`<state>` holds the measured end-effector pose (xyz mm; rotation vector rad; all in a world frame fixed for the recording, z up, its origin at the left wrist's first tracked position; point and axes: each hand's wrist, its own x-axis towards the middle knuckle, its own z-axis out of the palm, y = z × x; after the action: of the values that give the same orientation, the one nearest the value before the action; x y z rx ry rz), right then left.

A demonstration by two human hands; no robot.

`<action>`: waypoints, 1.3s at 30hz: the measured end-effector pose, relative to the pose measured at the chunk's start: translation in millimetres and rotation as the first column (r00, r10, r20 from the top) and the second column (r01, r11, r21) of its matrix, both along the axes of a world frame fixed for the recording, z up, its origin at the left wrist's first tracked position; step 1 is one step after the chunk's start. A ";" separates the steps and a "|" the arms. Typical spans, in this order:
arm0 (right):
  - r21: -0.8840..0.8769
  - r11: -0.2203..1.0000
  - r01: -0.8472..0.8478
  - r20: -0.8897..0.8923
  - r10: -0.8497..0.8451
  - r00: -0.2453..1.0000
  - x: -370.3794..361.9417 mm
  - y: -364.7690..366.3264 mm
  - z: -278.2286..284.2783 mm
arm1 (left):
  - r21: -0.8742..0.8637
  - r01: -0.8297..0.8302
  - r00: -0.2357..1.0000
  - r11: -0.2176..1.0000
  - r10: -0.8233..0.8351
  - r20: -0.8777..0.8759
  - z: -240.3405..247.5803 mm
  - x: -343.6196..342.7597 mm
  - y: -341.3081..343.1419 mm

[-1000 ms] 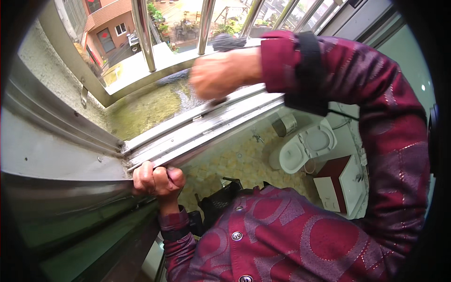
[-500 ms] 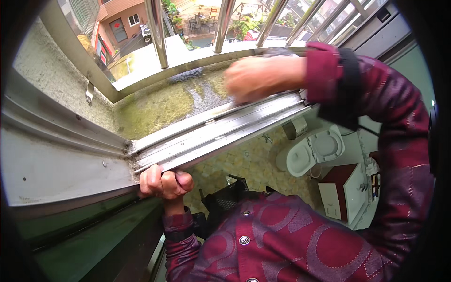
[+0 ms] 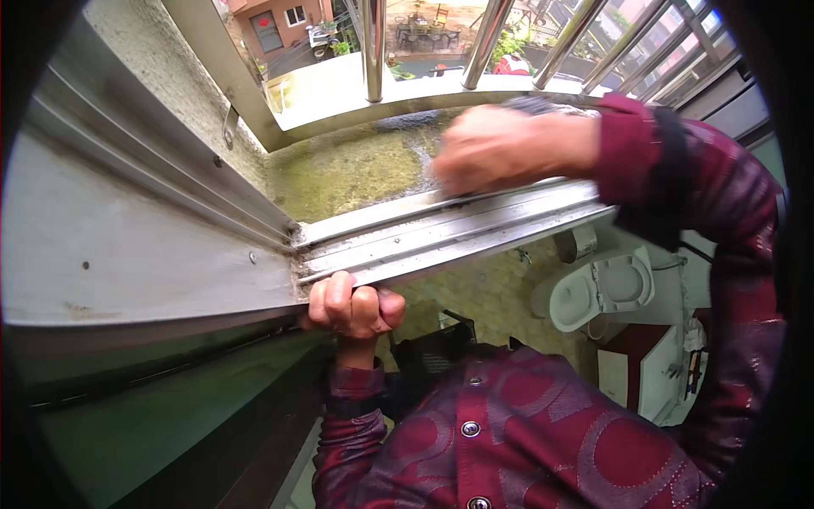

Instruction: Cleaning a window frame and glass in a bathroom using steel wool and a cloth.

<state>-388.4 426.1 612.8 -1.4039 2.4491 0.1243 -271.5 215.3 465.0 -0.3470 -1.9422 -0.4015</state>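
Observation:
My left hand (image 3: pixel 354 307) is closed around the inner edge of the metal window frame (image 3: pixel 373 273), close to its left corner. Farther out and to the right, my right hand (image 3: pixel 509 148) is bent into a fist over the outer side of the sliding track (image 3: pixel 475 219). Motion smears its fingers, and what they hold is hidden. A greyish, blurred thing (image 3: pixel 532 105) shows just behind its knuckles; its kind cannot be made out. Beneath and left of this hand lies the mossy, partly wet outer ledge (image 3: pixel 339 174).
Shiny metal bars (image 3: pixel 373 51) stand beyond the ledge, with a courtyard far below. The side frame (image 3: pixel 153 220) rises at left. Inside, below the window, are a toilet (image 3: pixel 577 301), a washbasin cabinet (image 3: pixel 636 365) and a black item (image 3: pixel 437 348) near my body.
The whole view has shifted, putting the window farther right in the picture. Against the bars, my right hand has moved left along the track. My left hand keeps its hold on the frame.

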 end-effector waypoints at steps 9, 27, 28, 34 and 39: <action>0.124 0.992 -0.019 -0.011 0.020 1.000 -5.2 -15.1 -3.5 | 0.007 0.063 0.997 0.998 -0.063 0.032 -4.7 -2.5 -10.8; -0.051 0.998 0.039 0.027 -0.038 0.999 -2.1 18.8 -7.4 | -0.021 -0.007 1.000 1.000 0.007 -0.007 -2.6 -1.6 -3.4; -0.120 0.993 -0.012 0.004 0.013 1.000 -2.9 1.4 -7.4 | -0.015 0.001 1.000 1.000 -0.001 -0.002 -0.4 -2.1 -1.7; -0.351 0.934 -0.066 0.025 0.080 0.996 -15.2 -95.8 -33.8 | -0.002 0.053 0.998 0.999 -0.053 0.031 -5.5 -6.6 -3.4; -0.073 0.986 0.152 0.068 -0.147 0.987 3.5 -6.4 8.3 | -0.083 0.002 1.000 0.997 -0.004 -0.031 -4.2 -2.6 -8.0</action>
<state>-384.9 419.6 621.1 -1.2285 2.5213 -0.0493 -274.1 207.3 460.8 -0.4078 -1.9322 -0.3159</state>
